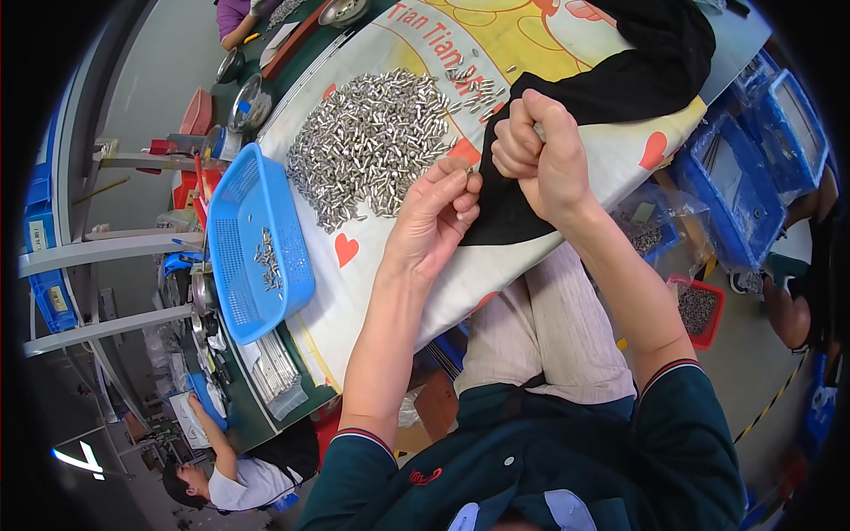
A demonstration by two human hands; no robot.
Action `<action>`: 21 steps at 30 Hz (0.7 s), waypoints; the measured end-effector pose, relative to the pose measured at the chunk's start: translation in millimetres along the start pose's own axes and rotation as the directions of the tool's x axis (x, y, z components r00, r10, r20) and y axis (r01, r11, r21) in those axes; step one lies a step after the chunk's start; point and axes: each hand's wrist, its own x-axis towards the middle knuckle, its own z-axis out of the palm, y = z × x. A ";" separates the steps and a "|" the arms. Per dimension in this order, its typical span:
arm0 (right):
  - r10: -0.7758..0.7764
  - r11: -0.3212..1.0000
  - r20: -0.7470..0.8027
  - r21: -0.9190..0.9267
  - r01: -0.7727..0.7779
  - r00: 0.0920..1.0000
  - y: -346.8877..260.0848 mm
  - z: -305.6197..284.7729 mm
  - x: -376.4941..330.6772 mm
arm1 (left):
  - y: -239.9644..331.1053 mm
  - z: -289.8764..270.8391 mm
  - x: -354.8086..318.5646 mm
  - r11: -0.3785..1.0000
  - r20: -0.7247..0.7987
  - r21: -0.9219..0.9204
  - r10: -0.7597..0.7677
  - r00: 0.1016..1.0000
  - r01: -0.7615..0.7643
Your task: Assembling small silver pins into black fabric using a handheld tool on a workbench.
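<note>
My left hand (432, 211) pinches a small metal pin (469, 172) between thumb and fingertips, palm turned up. To its right, my right hand (544, 152) is curled into a fist above a black cloth (611, 94); whatever lies inside its fingers is hidden. The two hands are apart. Beyond the left hand spreads a large heap of small silver metal pins (367, 142) on a white printed cloth (317, 265). A smaller scatter of similar pins (476, 91) lies at the heap's far right, beside the black cloth.
Left of the heap stands a blue plastic basket (232, 257) with several pins in it. Metal rods (274, 367) lie near the table's left edge. Blue crates (722, 190) and a red bin (699, 310) stand at the right. Another person (243, 478) sits at the lower left.
</note>
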 end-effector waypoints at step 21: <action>0.021 0.999 0.004 -0.027 -0.021 1.000 -3.0 -2.6 0.1 | 31.2 37.2 12.3 0.643 -0.145 0.763 0.261 0.954 -0.060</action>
